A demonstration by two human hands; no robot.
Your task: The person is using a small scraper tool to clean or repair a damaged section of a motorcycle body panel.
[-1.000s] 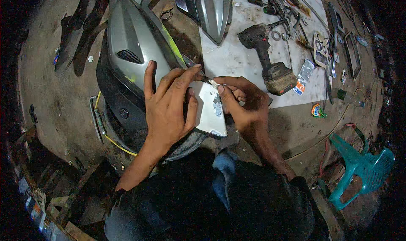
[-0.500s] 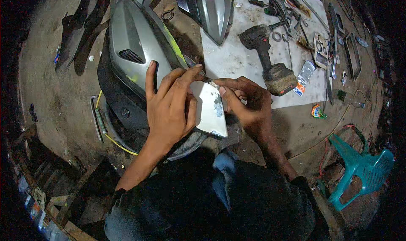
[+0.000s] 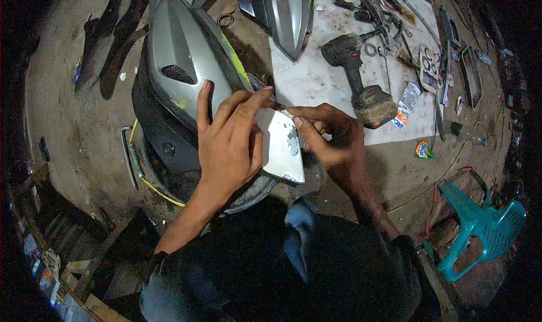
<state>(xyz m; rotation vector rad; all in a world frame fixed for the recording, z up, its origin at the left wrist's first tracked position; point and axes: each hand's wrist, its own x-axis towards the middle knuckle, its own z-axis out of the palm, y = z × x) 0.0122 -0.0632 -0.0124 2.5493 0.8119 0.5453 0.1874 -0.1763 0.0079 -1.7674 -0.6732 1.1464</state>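
A silver and dark-grey vehicle body panel (image 3: 180,45) with a small mesh vent and yellow-green edging lies before me. At its near end is a white, pointed section (image 3: 282,147) with patchy grey-blue marks. My left hand (image 3: 228,135) is laid over this end: little finger raised apart on the silver face, other fingers bent over the far edge, thumb along the white section. At the white section's upper right edge my right hand (image 3: 330,133) pinches with thumb and index finger. A small dark strip shows between both hands' fingertips; what the right fingers hold is mostly hidden.
A cordless impact driver (image 3: 358,79) lies on a white sheet (image 3: 293,76) with scattered hand tools (image 3: 375,17). A second silver panel (image 3: 288,20) sits beyond. A round black base (image 3: 243,198) is under the work. To the right lies a teal plastic chair piece (image 3: 480,226).
The whole view has shifted slightly. Both hands keep nearly the same hold at the panel's white end, with only slight finger movement.
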